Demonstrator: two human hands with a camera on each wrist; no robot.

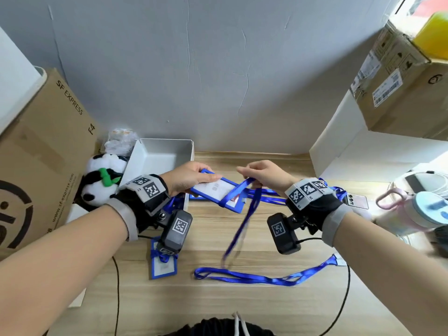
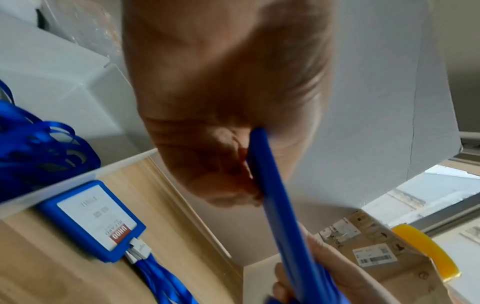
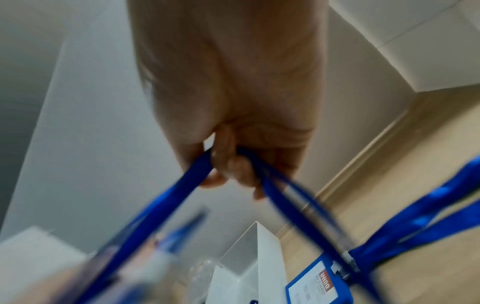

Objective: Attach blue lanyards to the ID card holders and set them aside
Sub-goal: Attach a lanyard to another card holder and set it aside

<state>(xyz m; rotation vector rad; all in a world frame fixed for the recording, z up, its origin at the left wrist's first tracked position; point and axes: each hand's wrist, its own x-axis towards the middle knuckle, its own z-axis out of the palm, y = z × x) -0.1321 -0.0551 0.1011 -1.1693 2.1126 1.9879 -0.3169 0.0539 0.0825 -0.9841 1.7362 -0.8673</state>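
My left hand (image 1: 194, 177) pinches the far end of a blue ID card holder (image 1: 215, 190) and holds it above the wooden desk (image 1: 242, 251); the left wrist view shows the holder edge-on (image 2: 280, 205). My right hand (image 1: 257, 175) grips a blue lanyard (image 1: 244, 221) whose loop hangs down toward the desk; its strap (image 3: 166, 197) runs through my curled fingers. Another lanyard (image 1: 254, 277) lies flat on the desk in front. A finished holder (image 1: 163, 265) lies under my left wrist camera.
An open white box (image 1: 164, 154) stands behind my left hand, with lanyards (image 2: 39, 144) heaped in it. A toy panda (image 1: 101, 183) and an SF Express carton (image 1: 43, 166) are on the left. White and cardboard boxes (image 1: 363, 146), a phone and a pink bottle (image 1: 412, 214) are on the right.
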